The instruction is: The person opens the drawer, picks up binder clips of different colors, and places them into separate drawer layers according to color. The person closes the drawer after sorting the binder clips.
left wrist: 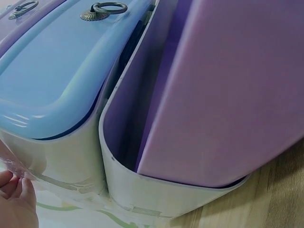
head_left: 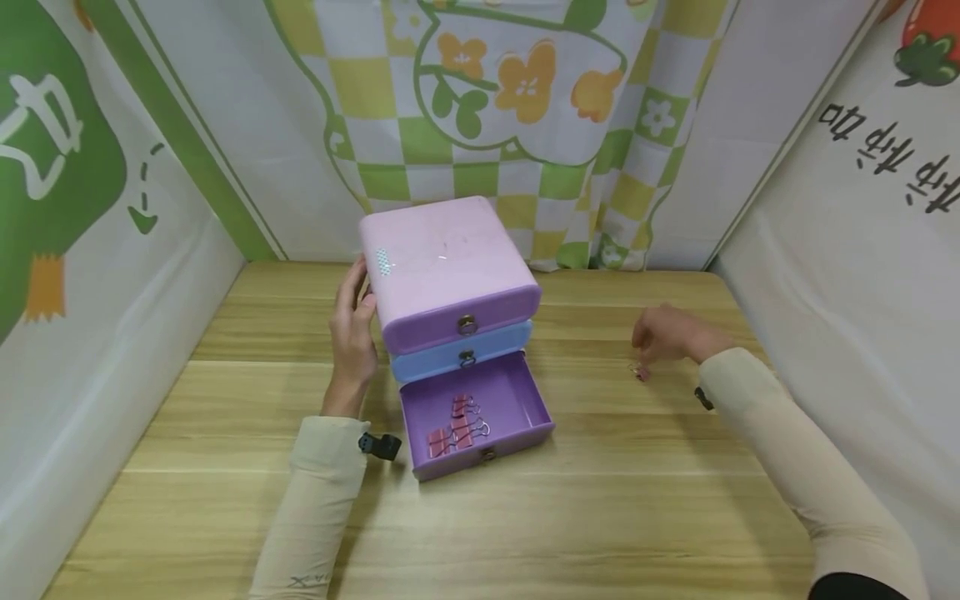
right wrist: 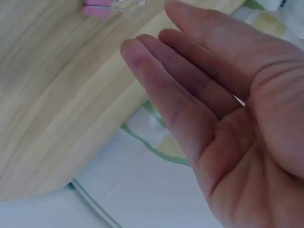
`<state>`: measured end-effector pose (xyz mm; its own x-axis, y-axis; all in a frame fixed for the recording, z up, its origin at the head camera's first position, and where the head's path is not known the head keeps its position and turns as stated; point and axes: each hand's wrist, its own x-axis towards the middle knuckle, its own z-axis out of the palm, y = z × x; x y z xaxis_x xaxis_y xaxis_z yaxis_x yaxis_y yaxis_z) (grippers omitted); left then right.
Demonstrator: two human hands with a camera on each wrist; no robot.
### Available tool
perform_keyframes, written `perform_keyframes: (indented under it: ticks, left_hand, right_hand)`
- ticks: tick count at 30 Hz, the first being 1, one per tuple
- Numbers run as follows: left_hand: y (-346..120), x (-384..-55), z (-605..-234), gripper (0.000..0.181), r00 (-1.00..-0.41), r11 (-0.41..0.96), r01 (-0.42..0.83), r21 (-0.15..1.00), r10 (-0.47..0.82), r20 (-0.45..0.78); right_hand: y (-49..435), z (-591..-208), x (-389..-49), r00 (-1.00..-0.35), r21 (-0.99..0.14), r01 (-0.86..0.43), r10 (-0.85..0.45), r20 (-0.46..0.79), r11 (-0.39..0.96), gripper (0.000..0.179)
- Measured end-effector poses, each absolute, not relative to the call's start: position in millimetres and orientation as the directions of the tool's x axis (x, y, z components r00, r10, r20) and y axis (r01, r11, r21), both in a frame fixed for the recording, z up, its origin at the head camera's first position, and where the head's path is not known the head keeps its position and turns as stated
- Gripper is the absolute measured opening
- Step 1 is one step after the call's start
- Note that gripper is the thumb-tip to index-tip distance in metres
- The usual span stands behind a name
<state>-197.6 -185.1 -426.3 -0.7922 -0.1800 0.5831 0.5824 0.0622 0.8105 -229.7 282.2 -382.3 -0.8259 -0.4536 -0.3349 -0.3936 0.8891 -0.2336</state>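
Note:
A small chest of drawers point(head_left: 450, 258) stands on the table, its bottom purple drawer point(head_left: 517, 392) pulled out. Several pink binder clips point(head_left: 461, 425) lie inside that drawer. My left hand point(head_left: 354, 342) rests along the chest's left side; in the left wrist view its fingertips point(left wrist: 16, 183) touch the pale side wall. To the right of the chest, my right hand point(head_left: 667, 333) hovers low over the table, beside a single pink binder clip point(head_left: 640, 372). The right wrist view shows the fingers loosely bent with nothing between them, and the pink clip point(right wrist: 98, 8) beyond the fingertips.
The wooden table point(head_left: 600, 500) ends at a checked curtain point(head_left: 502, 158) behind the chest. White printed panels point(head_left: 855, 267) close in the right and left sides. Above the pulled drawer, the blue middle drawer point(head_left: 502, 340) sits slightly forward.

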Motion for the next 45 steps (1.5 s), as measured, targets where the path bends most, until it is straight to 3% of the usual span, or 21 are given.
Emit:
perform_keyframes:
  ticks: [6, 12, 17, 22, 26, 40, 45]
  left_hand:
    - [-186, -198, -428, 0.063, -0.79, 0.07, 0.585, 0.808, -0.175, 0.588]
    - [-186, -198, -428, 0.063, -0.789, 0.081, 0.586, 0.806, -0.169, 0.59]
    - [-186, -198, -429, 0.063, -0.789, 0.08, 0.586, 0.806, -0.169, 0.59]
    - [-185, -198, -428, 0.063, -0.788, 0.067, 0.591, 0.804, -0.167, 0.593]
    - [-184, -199, -428, 0.063, -0.785, 0.055, 0.596, 0.801, -0.167, 0.596]
    - [-188, -201, -427, 0.064, -0.788, 0.086, 0.59, 0.803, -0.157, 0.595]
    - [-188, -200, -428, 0.064, -0.786, 0.073, 0.593, 0.802, -0.162, 0.596]
  right_hand:
    - [286, -393, -232, -0.786, -0.239, -0.332, -0.408, -0.466, 0.912, 0.028]
    - [288, -404, -232, -0.789, -0.289, -0.326, -0.428, -0.44, 0.9, 0.01]
    - [291, -411, -235, -0.759, -0.382, -0.322, -0.478, -0.442, 0.866, 0.013]
    - [296, -419, -237, -0.693, -0.629, -0.054, -0.482, -0.536, 0.776, 0.022]
    - [297, -422, -237, -0.661, -0.724, 0.148, -0.477, -0.579, 0.674, 0.029]
    - [250, -406, -235, -0.668, -0.857, 0.298, -0.55, -0.501, 0.42, 0.036]
    - [224, -395, -231, -0.65, -0.857, 0.325, -0.563, -0.51, 0.4, 0.036]
